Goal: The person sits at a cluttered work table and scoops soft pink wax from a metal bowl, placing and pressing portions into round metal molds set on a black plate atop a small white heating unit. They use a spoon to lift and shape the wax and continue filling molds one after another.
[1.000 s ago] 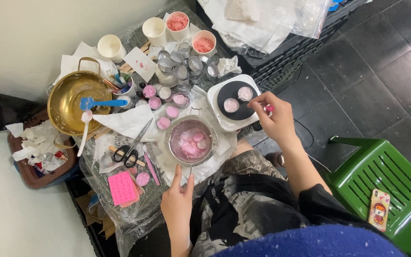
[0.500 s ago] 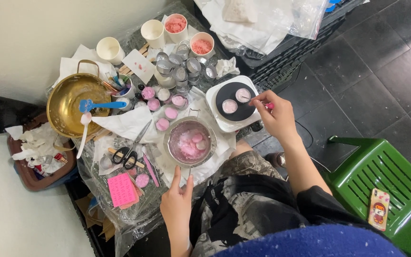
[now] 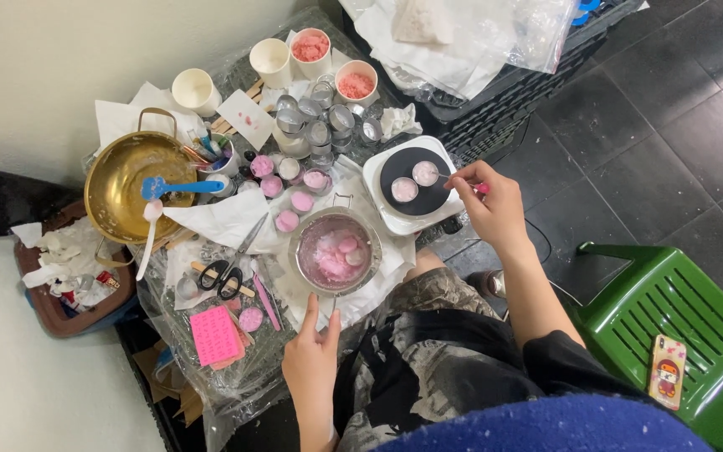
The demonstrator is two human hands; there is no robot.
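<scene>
Right hand (image 3: 495, 205) pinches a thin pink-handled tool (image 3: 480, 188), fingers narrow around it, its tip reaching toward the far tin (image 3: 425, 172) on the small white hot plate (image 3: 416, 194). We see two round tins there, the near tin (image 3: 404, 189) just beside the far one, both with pale pink fill. Left hand (image 3: 311, 364) rests at the near table edge, fingers half spread by the handle of the steel pot (image 3: 335, 251); we cannot tell if it grips. The pot holds pink wax chunks only partly melted. Left of it several filled pink tins (image 3: 288, 220); farther back a cluster of empty tins (image 3: 320, 121), so we judge pouring roughly midway.
</scene>
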